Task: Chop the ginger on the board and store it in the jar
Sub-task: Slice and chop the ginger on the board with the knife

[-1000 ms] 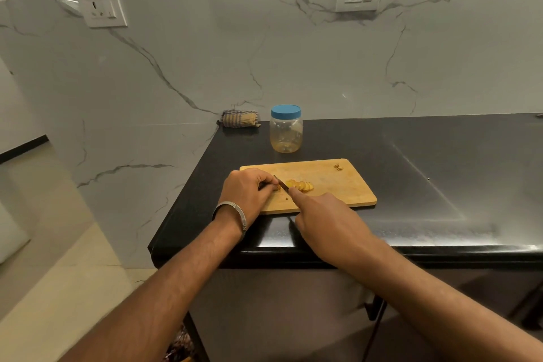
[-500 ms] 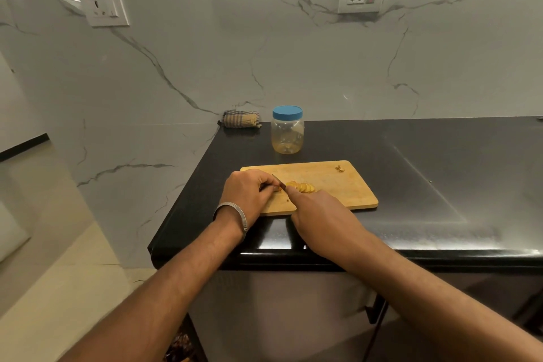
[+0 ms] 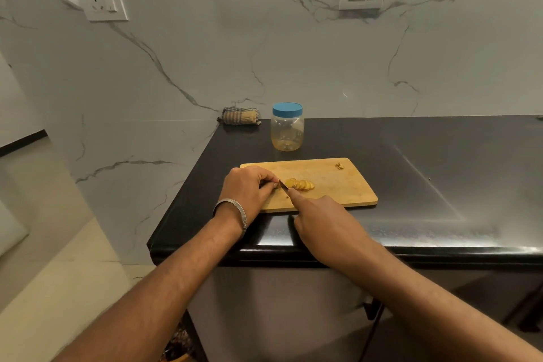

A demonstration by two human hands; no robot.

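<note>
A wooden cutting board lies on the black counter near its front edge. A row of yellow ginger slices fans out on the board's left half. My left hand is curled on the uncut end of the ginger, which its fingers hide. My right hand grips a knife, index finger along the spine; only a short piece of blade shows between the hands. The clear jar with a blue lid stands closed behind the board.
A small ginger scrap sits at the board's far right corner. A folded checked cloth lies against the marble wall at the counter's back left. The counter ends just left of the board.
Both hands stay on the board at the ginger. The knife blade has shifted only slightly, and the row of slices looks about the same.
</note>
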